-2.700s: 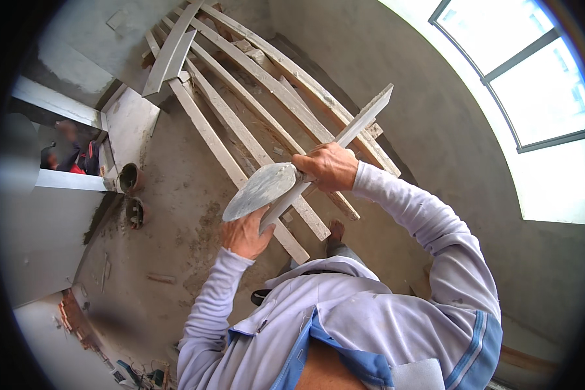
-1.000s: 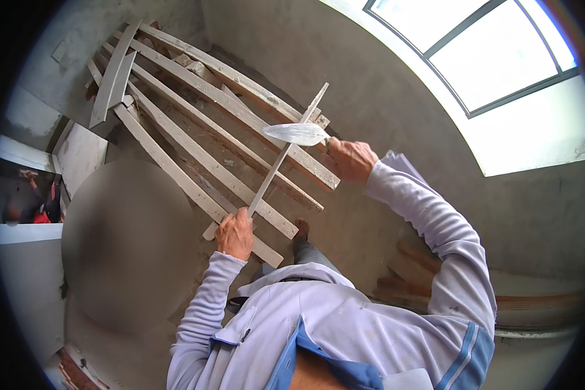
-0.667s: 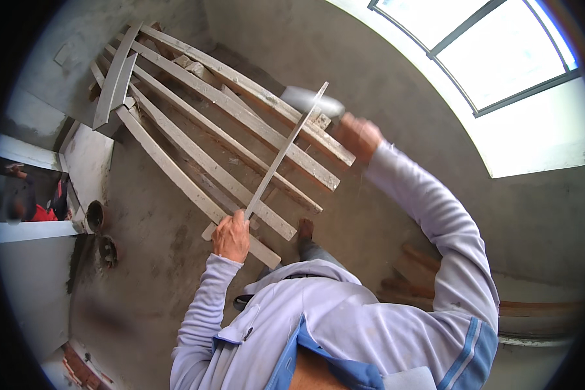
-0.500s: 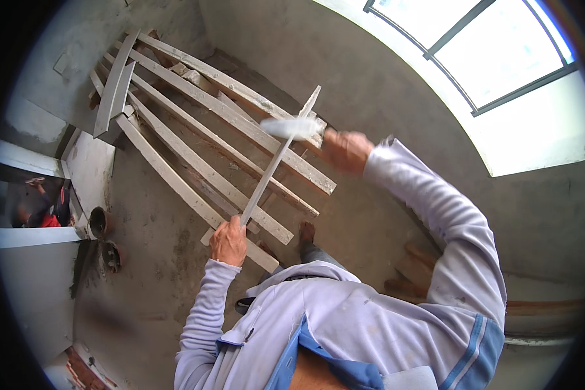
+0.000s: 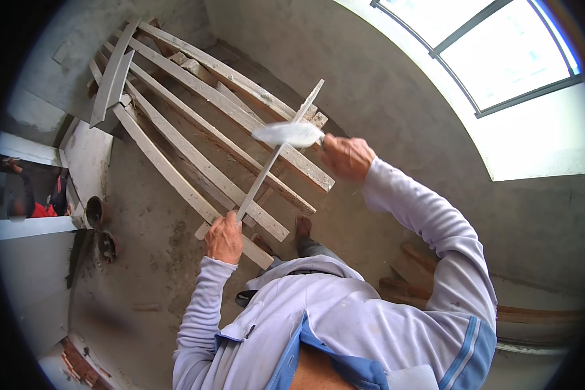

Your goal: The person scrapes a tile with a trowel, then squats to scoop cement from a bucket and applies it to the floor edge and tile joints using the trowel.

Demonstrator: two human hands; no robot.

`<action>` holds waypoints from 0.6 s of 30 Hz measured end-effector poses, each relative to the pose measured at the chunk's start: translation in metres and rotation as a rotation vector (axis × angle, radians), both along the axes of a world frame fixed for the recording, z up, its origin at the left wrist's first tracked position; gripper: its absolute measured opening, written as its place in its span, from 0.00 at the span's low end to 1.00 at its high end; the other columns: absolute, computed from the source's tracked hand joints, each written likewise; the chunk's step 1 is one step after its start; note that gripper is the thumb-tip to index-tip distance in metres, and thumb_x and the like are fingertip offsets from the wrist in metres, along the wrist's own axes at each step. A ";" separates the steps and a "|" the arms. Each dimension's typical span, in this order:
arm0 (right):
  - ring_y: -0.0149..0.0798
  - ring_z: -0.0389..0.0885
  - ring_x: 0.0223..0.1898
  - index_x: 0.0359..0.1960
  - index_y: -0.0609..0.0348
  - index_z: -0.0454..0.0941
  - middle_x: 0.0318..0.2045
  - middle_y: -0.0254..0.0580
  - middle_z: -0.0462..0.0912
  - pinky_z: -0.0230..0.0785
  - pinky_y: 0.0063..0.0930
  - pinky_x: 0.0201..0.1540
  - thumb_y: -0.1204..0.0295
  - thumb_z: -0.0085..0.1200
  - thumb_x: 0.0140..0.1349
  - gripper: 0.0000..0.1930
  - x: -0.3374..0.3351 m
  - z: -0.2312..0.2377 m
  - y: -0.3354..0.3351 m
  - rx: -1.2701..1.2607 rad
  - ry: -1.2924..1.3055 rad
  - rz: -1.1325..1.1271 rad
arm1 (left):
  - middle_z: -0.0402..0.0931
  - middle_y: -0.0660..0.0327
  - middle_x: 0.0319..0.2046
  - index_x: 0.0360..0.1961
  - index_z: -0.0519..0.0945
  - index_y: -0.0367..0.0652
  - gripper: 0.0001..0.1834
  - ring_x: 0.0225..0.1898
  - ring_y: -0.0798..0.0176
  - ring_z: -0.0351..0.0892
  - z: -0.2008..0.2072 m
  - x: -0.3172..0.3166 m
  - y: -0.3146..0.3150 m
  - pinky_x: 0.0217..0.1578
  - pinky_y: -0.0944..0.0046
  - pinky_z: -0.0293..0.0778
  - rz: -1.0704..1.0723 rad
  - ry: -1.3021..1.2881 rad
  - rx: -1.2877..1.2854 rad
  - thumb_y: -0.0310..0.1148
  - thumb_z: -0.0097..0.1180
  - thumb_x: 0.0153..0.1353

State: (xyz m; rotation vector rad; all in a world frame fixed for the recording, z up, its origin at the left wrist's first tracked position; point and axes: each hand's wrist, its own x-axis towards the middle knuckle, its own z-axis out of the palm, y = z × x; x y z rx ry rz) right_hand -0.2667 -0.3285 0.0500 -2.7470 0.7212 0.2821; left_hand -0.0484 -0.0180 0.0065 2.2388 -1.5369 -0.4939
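My left hand (image 5: 225, 238) is closed around the near end of a long, narrow pale-grey strip (image 5: 260, 180). The strip lies slantwise over several wooden beams (image 5: 192, 117), its far end pointing up and right. In my right hand (image 5: 348, 157) is a trowel (image 5: 287, 134) with a whitish, leaf-shaped blade. The blade crosses over the strip past its middle and hides part of it; whether they touch I cannot tell. Across the far left ends of the beams lie wider grey strips (image 5: 112, 84).
Two round buckets (image 5: 97, 212) stand on the floor at left. Through an opening beyond them shows another person (image 5: 42, 201) in red and dark clothing. Planks (image 5: 409, 279) lie at right. A window (image 5: 494, 45) is at upper right, and broken brick pieces (image 5: 78, 364) lie at lower left.
My right hand and the trowel have come slightly nearer along the strip. My left hand keeps its hold on the near end. The view has shifted a little.
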 end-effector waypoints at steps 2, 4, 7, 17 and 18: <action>0.59 0.83 0.29 0.36 0.61 0.69 0.26 0.51 0.81 0.77 0.52 0.32 0.64 0.48 0.68 0.11 0.008 0.009 -0.020 -0.099 -0.372 -0.267 | 0.78 0.45 0.31 0.43 0.73 0.37 0.10 0.38 0.39 0.78 0.000 0.000 0.000 0.39 0.42 0.73 -0.003 0.013 -0.012 0.29 0.57 0.64; 0.61 0.82 0.28 0.33 0.63 0.69 0.26 0.53 0.81 0.76 0.53 0.31 0.64 0.46 0.69 0.13 0.009 0.027 -0.045 -0.167 -0.405 -0.316 | 0.79 0.46 0.31 0.44 0.73 0.37 0.10 0.39 0.40 0.78 0.000 0.000 0.001 0.40 0.43 0.73 -0.002 0.007 -0.003 0.29 0.57 0.64; 0.63 0.80 0.27 0.32 0.64 0.68 0.23 0.58 0.78 0.72 0.54 0.32 0.61 0.46 0.71 0.17 0.008 0.035 -0.044 -0.098 -0.327 -0.212 | 0.79 0.46 0.31 0.45 0.73 0.37 0.11 0.39 0.41 0.79 0.000 0.001 0.000 0.40 0.43 0.74 0.003 -0.002 0.020 0.29 0.57 0.64; 0.62 0.81 0.27 0.32 0.65 0.69 0.20 0.60 0.78 0.73 0.54 0.33 0.56 0.43 0.72 0.21 0.021 0.019 -0.014 -0.010 -0.202 -0.110 | 0.79 0.45 0.33 0.47 0.73 0.36 0.12 0.41 0.40 0.79 0.000 0.003 0.001 0.40 0.42 0.74 0.023 0.015 0.081 0.29 0.56 0.65; 0.61 0.82 0.27 0.33 0.64 0.69 0.20 0.60 0.78 0.74 0.53 0.32 0.57 0.43 0.72 0.20 0.020 0.018 -0.015 -0.024 -0.141 -0.149 | 0.79 0.45 0.33 0.47 0.73 0.36 0.12 0.41 0.40 0.79 0.000 0.004 0.001 0.40 0.42 0.74 0.010 0.033 0.053 0.29 0.56 0.65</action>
